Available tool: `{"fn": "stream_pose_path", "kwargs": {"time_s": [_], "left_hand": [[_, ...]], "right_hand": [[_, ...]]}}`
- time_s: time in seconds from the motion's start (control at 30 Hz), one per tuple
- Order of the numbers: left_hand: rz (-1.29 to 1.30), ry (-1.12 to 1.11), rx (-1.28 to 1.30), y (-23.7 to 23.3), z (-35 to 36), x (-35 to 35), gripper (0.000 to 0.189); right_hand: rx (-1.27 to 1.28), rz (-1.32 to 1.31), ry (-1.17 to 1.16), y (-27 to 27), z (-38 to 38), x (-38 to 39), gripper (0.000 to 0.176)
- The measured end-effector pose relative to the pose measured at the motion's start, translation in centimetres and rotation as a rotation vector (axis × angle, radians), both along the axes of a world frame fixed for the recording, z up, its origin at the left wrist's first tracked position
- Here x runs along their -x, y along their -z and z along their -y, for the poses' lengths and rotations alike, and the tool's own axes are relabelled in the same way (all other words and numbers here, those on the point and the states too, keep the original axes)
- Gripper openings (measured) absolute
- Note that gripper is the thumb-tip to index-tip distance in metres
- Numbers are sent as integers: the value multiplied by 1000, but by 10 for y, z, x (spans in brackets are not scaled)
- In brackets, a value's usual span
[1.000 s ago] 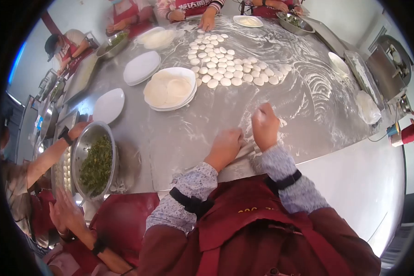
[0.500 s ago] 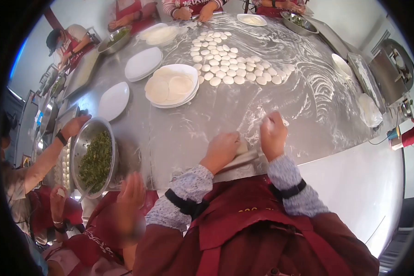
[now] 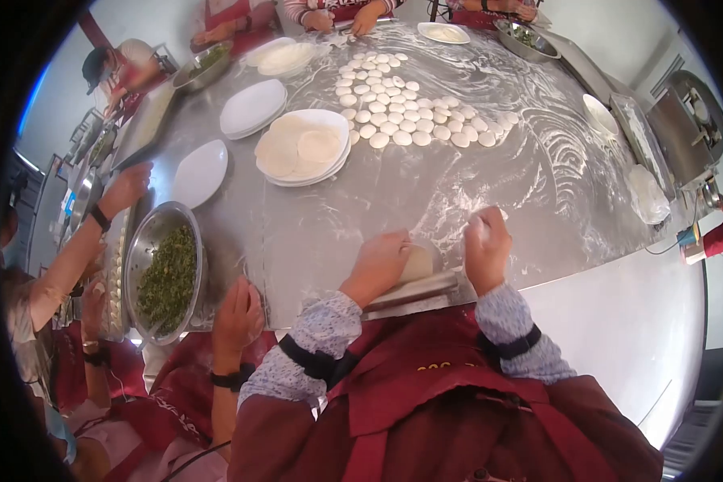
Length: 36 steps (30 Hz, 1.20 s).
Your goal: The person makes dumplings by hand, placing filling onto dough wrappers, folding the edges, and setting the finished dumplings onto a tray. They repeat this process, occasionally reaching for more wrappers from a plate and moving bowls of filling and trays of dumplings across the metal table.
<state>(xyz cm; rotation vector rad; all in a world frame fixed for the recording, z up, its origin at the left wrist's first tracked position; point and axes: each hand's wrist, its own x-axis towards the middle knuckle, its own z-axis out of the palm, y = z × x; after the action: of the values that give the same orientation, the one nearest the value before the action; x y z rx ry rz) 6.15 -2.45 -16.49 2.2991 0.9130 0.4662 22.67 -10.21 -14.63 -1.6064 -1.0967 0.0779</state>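
Observation:
My left hand (image 3: 380, 263) is at the table's near edge, fingers curled against a pale, flat piece of dough (image 3: 417, 263). The hand covers part of this dough. To its right, my right hand (image 3: 488, 245) is closed in a fist just above the floured steel table (image 3: 329, 217). A small pale bit shows past its knuckles, and I cannot make out what the fist holds. Farther across lie many small flattened dough rounds (image 3: 402, 120). A stack of white plates bearing rolled dough wrappers (image 3: 317, 146) stands to their left.
A steel bowl of chopped green filling (image 3: 167, 269) sits at the left edge, beside a co-worker's hand (image 3: 239, 309). More white plates (image 3: 201, 174) lie behind it. Other people in red aprons work around the table. A clear plastic bag (image 3: 647, 197) lies at the right edge.
My hands have drawn slightly apart, showing more of the dough between them. The neighbouring co-worker's hand has moved from beside the apron to the table edge.

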Motion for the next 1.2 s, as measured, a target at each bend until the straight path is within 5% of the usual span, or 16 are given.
{"fn": "stream_pose_path", "kwargs": {"time_s": [0.07, 0.27, 0.47, 0.8, 0.87, 0.93, 1.0, 1.03, 1.1, 1.2], "left_hand": [[83, -56, 178, -1, 2, 6, 17], [309, -84, 114, -9, 10, -20, 14], [103, -50, 46, -4, 7, -1, 15], [250, -79, 124, -9, 20, -20, 14], [44, 40, 24, -1, 15, -7, 16], [101, 77, -15, 10, 3, 4, 19], [278, 47, -407, 35, -22, 14, 17], [143, -63, -570, 32, -42, 21, 19], [115, -273, -328, 3, -94, 38, 28], [417, -491, 740, -74, -137, 67, 35]], "right_hand": [[2, -55, 3, -2, 5, 2, 7], [-34, 28, -20, -10, -61, 7, 12], [31, 11, 14, -3, -1, 0, 11], [24, 70, 37, -8, -38, 3, 8], [-2, 40, -11, -7, -18, 0, 7], [-33, 25, -48, -1, 0, -2, 7], [20, -119, -51, 5, 11, -3, 8], [23, -136, -67, 5, 13, -3, 9], [28, -131, -68, 2, 10, -2, 9], [53, -105, -69, -8, 3, -1, 9]]}}
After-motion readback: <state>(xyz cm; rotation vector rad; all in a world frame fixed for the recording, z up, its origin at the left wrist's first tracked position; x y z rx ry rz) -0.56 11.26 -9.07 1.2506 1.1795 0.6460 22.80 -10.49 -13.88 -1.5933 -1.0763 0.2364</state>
